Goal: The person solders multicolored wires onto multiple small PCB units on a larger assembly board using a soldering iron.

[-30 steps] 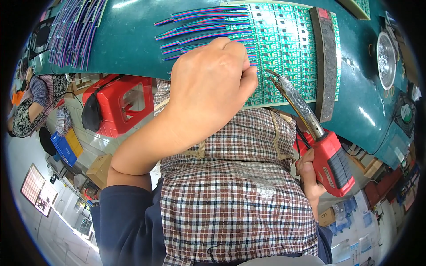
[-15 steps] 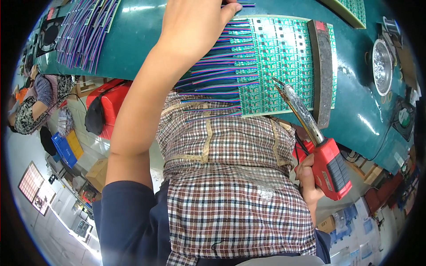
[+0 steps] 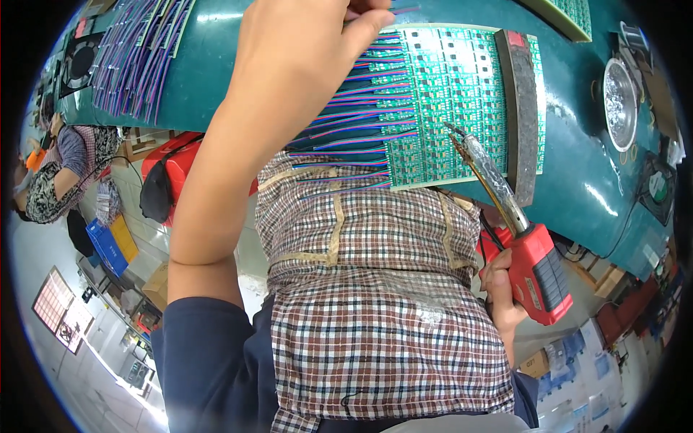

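My left hand [image 3: 314,54] is at the top edge, above the far left corner of a green circuit board panel [image 3: 462,94]. Its thumb and fingers are pinched together on a thin purple wire [image 3: 408,10], whose end sticks out to the right. Rows of purple, blue and red wires [image 3: 346,115] hang off the panel's left side toward my lap. Low on the right, my right hand [image 3: 499,289] grips a soldering iron [image 3: 538,278] by its red and black handle. The iron's tip points up and left over the panel, beside a thin strand running along the barrel.
A dark metal bar [image 3: 521,115] lies across the panel's right side. More wired boards [image 3: 141,58] lie at the left of the green table. To the right stand a metal bowl [image 3: 621,105], a solder spool [image 3: 632,40] and a small fan [image 3: 655,189]. Another person [image 3: 68,166] sits far left.
My left hand and forearm have shifted a little to the left, drawing the wire with them. The right hand and soldering iron stay almost where they were.
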`<state>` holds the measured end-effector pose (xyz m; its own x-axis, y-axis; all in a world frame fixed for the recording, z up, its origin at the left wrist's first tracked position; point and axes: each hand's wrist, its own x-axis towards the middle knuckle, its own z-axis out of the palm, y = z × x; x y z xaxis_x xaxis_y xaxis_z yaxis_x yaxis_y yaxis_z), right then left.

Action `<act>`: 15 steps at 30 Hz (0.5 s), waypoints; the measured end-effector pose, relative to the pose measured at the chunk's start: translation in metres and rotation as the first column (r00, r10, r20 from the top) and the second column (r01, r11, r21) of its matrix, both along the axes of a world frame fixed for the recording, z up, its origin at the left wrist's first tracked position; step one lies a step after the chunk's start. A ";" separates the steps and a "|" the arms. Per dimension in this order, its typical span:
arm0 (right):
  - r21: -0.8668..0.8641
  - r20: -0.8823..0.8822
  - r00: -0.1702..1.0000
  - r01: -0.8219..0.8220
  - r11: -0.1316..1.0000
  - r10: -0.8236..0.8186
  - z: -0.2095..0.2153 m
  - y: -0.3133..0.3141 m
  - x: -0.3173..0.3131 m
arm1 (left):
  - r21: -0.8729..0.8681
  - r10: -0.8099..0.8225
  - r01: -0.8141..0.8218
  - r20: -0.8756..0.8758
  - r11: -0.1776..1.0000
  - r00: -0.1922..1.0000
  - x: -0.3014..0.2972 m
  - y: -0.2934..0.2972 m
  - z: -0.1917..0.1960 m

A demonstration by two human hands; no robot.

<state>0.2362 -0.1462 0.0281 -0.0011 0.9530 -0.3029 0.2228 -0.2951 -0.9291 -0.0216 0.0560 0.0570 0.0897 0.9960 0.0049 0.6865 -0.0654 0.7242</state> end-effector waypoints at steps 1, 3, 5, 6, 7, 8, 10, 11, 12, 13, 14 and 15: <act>0.012 -0.004 1.000 0.010 1.000 -0.010 -0.001 -0.001 0.000 | -0.074 0.016 -0.010 0.084 0.997 0.996 0.002 -0.005 0.005; 0.026 0.001 1.000 -0.006 1.000 0.006 0.002 0.001 0.000 | 0.030 -0.073 0.072 0.040 0.997 0.997 -0.010 -0.026 -0.020; 0.041 0.010 1.000 -0.016 0.999 0.015 0.000 -0.001 0.002 | 0.030 -0.182 0.182 0.008 0.983 0.983 -0.010 -0.042 -0.026; 0.046 0.018 1.000 -0.001 0.999 0.000 -0.002 -0.004 0.003 | 0.017 -0.176 0.176 -0.016 0.984 0.984 -0.006 -0.052 -0.024; 0.052 0.027 0.999 0.015 0.999 -0.017 -0.003 -0.006 0.004 | -0.016 -0.163 0.162 -0.008 0.987 0.987 -0.002 -0.061 -0.025; 0.048 0.029 0.999 0.017 0.999 -0.018 -0.003 -0.007 0.005 | -0.050 -0.149 0.149 0.002 0.988 0.989 0.001 -0.067 -0.027; 0.040 0.003 1.000 -0.029 0.999 0.029 -0.003 -0.009 0.008 | -0.080 -0.144 0.140 -0.046 0.987 0.989 0.005 -0.077 -0.030; 0.038 0.002 1.000 -0.031 0.999 0.031 -0.003 -0.013 0.011 | -0.107 -0.142 0.132 -0.091 0.985 0.986 0.006 -0.080 -0.032; 0.012 0.052 0.999 -0.019 1.000 0.018 -0.005 -0.019 0.014 | -0.109 -0.140 0.130 -0.091 0.986 0.986 0.007 -0.082 -0.036; -0.012 0.102 0.995 -0.005 1.000 0.007 -0.005 -0.023 0.016 | -0.080 -0.132 0.124 -0.109 0.989 0.985 0.008 -0.084 -0.040; -0.013 0.102 0.995 -0.008 1.000 0.010 -0.004 -0.024 0.016 | -0.051 -0.124 0.118 -0.127 0.992 0.984 0.008 -0.085 -0.043; -0.082 0.024 0.999 0.031 0.996 -0.029 -0.002 -0.025 0.016 | -0.052 -0.125 0.119 -0.127 0.991 0.984 0.009 -0.085 -0.045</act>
<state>0.2522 -0.1712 0.0258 0.0345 0.9242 -0.3803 0.2335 -0.3775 -0.8961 -0.0124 -0.0293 0.0123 0.2077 0.9764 -0.0585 0.7634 -0.1243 0.6339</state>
